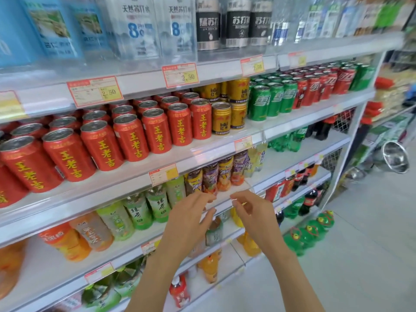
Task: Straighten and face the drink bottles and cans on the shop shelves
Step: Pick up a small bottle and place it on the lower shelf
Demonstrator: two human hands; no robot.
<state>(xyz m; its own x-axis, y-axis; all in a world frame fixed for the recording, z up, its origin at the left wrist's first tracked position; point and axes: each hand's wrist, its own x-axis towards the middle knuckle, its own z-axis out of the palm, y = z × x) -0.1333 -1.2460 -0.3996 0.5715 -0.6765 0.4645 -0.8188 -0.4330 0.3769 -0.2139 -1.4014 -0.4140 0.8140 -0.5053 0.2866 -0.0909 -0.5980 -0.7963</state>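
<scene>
My left hand [191, 218] and my right hand [253, 213] hover side by side in front of the third shelf's edge [126, 221], fingers loosely curled and nothing held. Just behind the fingertips stand iced tea bottles [210, 176] with dark and yellow labels, and green tea bottles [157, 203] to their left. One shelf up, red herbal tea cans [155, 134] stand in rows with labels facing out, then gold cans [221, 118], green soda cans [258, 104] and red cola cans [315, 91]. Water bottles [139, 30] and black-labelled soda water bottles [238, 23] fill the top shelf.
Orange drink bottles [65, 239] stand at the lower left and more bottles fill the shelves below. Price tags [180, 75] hang on the shelf rails. Right of the shelving lie grey floor, green frog-shaped bottles [315, 230] and a steel bowl [396, 157].
</scene>
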